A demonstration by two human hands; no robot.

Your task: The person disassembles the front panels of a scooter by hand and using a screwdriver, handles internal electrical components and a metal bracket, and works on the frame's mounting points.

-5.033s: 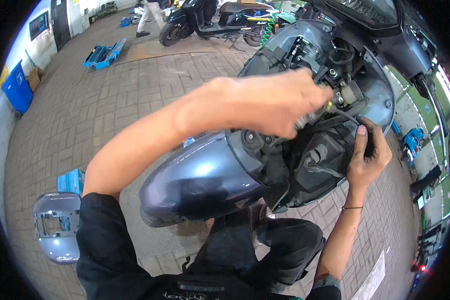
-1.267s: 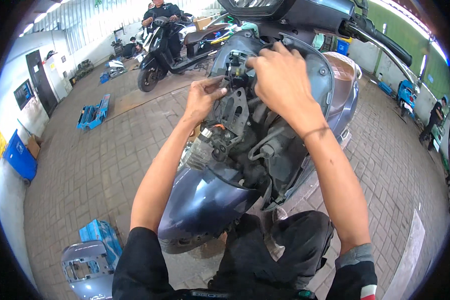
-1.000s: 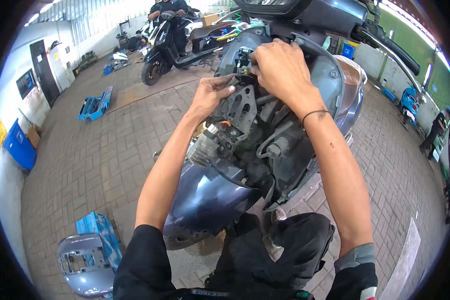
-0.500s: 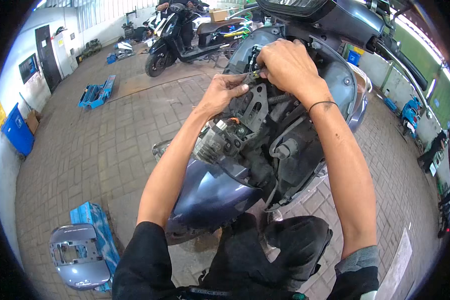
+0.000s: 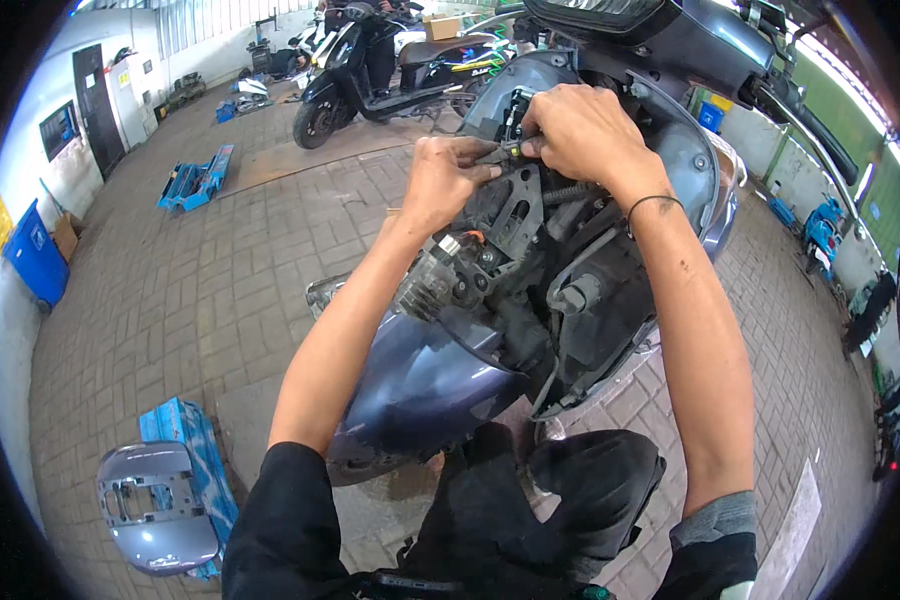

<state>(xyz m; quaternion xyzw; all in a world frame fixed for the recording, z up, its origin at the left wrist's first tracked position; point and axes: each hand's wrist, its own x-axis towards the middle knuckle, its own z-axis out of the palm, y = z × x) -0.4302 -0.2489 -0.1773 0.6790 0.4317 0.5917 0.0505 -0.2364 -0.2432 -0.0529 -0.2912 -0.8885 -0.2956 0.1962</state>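
Observation:
Before me stands a scooter with its front cover off, its glossy dark blue-grey front fender (image 5: pixel 420 390) below. My left hand (image 5: pixel 440 185) pinches a small dark wiring connector (image 5: pixel 513 151) with a yellow-green bit, between thumb and forefinger. From the other side my right hand (image 5: pixel 590 130), a dark band round its wrist, closes its fingertips on the connector, hiding part of it. Just under the hands sits a grey metal bracket (image 5: pixel 517 220) with slots. A corrugated black tube and a horn-like round part lie lower in the opening.
A grey body panel (image 5: pixel 160 510) leans on a blue case (image 5: pixel 192 440) at lower left. Farther off are an open blue toolbox (image 5: pixel 195 180), a blue bin (image 5: pixel 38 255) and a black scooter (image 5: pixel 360 80) with a person behind it. The handlebar (image 5: pixel 800 125) juts out at upper right.
My left hand has turned slightly, its fingers drawn in closer around the connector. The right hand stays at the connector with little movement. The view has shifted a little.

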